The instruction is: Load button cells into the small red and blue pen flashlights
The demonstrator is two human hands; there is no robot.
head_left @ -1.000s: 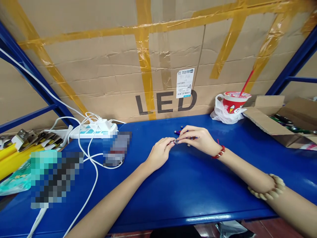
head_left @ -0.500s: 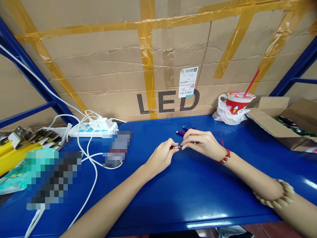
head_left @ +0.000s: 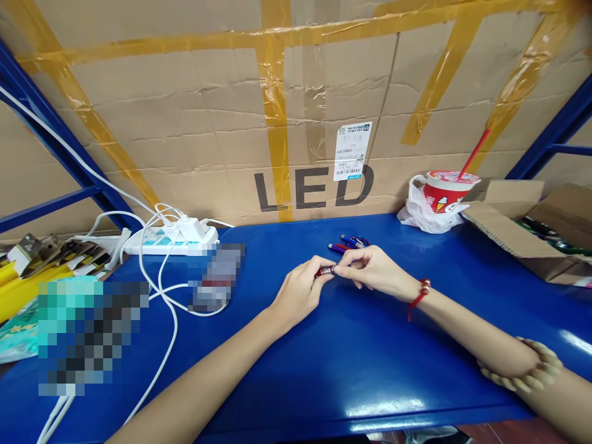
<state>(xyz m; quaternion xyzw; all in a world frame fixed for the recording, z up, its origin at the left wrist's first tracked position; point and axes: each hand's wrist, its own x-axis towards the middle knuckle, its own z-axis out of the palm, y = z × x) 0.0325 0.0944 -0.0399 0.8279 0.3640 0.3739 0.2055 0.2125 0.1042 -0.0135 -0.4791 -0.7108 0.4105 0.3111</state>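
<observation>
The left hand [head_left: 298, 291] grips a red tube [head_left: 324, 271], the right hand [head_left: 380, 271] pinches its end, and pens [head_left: 339, 248] lie toward the desk's back edge [head_left: 296, 224].

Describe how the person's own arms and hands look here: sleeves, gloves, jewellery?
The left hand and right hand are ungloved, with no sleeves in view. The right arm wears a red cord bracelet with small shiny beads at the wrist and, higher up, a chunky cream-beaded bracelet. The left arm shows no jewellery.
</observation>
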